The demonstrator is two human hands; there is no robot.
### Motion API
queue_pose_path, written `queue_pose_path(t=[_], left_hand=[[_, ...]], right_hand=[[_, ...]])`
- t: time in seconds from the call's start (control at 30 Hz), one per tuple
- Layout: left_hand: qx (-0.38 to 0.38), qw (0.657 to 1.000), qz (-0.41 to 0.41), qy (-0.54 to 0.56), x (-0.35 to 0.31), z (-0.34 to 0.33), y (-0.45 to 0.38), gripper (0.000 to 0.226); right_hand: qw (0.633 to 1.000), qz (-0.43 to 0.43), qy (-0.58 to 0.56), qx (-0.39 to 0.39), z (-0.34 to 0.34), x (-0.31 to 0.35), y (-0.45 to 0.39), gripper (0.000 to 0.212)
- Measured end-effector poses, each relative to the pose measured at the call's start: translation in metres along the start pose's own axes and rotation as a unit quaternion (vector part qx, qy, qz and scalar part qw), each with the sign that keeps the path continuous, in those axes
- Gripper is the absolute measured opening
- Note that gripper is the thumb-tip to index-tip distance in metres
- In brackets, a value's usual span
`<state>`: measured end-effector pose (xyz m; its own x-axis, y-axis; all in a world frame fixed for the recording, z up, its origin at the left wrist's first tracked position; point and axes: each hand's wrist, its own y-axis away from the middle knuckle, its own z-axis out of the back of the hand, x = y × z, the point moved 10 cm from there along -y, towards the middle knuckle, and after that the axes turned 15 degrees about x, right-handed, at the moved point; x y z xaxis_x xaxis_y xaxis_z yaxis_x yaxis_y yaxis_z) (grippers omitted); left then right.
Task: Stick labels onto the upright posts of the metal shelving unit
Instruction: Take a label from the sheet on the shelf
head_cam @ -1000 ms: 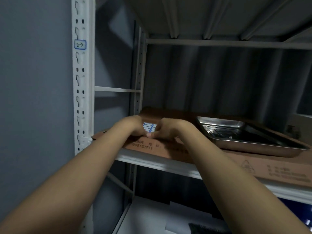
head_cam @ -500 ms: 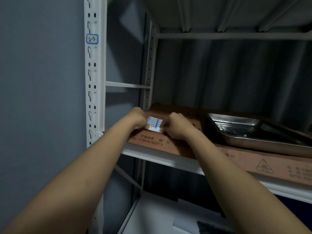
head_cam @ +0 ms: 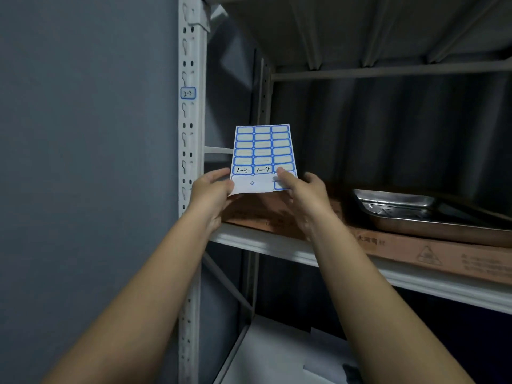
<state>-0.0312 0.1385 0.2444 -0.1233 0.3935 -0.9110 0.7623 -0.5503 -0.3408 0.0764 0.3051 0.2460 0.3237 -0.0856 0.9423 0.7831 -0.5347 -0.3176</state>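
Observation:
A white label sheet with rows of blue-bordered labels stands upright in front of the shelf; two of its lower labels read 1-3 and 1-4. My left hand pinches its lower left corner. My right hand holds the lower right corner, thumb on the sheet's face. The white perforated front post rises just left of the sheet and bears a stuck blue-bordered label. A second post stands at the back.
A brown cardboard sheet covers the white shelf, with a steel tray on it at the right. Another shelf hangs overhead. A grey wall fills the left. White paper lies on the level below.
Both hands lifted the label sheet off the cardboard and raised it upright toward me. The view has shifted right and closer to the shelf.

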Motion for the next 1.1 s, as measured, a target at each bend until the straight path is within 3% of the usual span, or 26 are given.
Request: queue_pose_path(t=[0.07, 0.13, 0.2, 0.27, 0.5, 0.63, 0.77, 0.83, 1.1], left_hand=[[-0.008, 0.999, -0.015, -0.039, -0.007, 0.007, 0.018, 0.035], [-0.037, 0.986, -0.058, -0.149, -0.023, 0.015, 0.039, 0.032], [-0.077, 0.933, -0.118, -0.331, -0.043, 0.015, 0.061, 0.032], [-0.086, 0.874, -0.185, -0.441, -0.057, 0.004, 0.083, 0.024], [-0.071, 0.774, -0.306, -0.549, -0.078, -0.019, 0.124, 0.018], [-0.035, 0.771, -0.295, -0.563, -0.074, -0.021, 0.128, 0.023], [0.001, 0.825, -0.270, -0.496, -0.071, -0.011, 0.118, 0.016], [0.006, 0.837, -0.262, -0.481, -0.070, -0.010, 0.113, 0.014], [0.044, 0.768, -0.278, -0.576, -0.055, -0.025, 0.097, 0.019]], right_hand=[[0.994, 0.001, -0.097, 0.047, -0.014, -0.001, 0.011, 0.064], [0.996, 0.013, -0.067, 0.060, -0.024, 0.002, 0.025, 0.043], [0.997, 0.034, -0.037, 0.054, -0.032, 0.004, 0.040, 0.033], [0.995, 0.052, -0.044, 0.067, -0.044, 0.006, 0.054, 0.028], [0.983, 0.050, -0.103, 0.143, -0.079, 0.001, 0.083, 0.028], [0.979, 0.069, -0.108, 0.157, -0.078, 0.002, 0.086, 0.023], [0.979, 0.111, -0.032, 0.168, -0.079, 0.009, 0.090, 0.016], [0.979, 0.118, -0.015, 0.163, -0.077, 0.010, 0.088, 0.015], [0.984, 0.116, -0.006, 0.132, -0.067, 0.007, 0.075, 0.014]])
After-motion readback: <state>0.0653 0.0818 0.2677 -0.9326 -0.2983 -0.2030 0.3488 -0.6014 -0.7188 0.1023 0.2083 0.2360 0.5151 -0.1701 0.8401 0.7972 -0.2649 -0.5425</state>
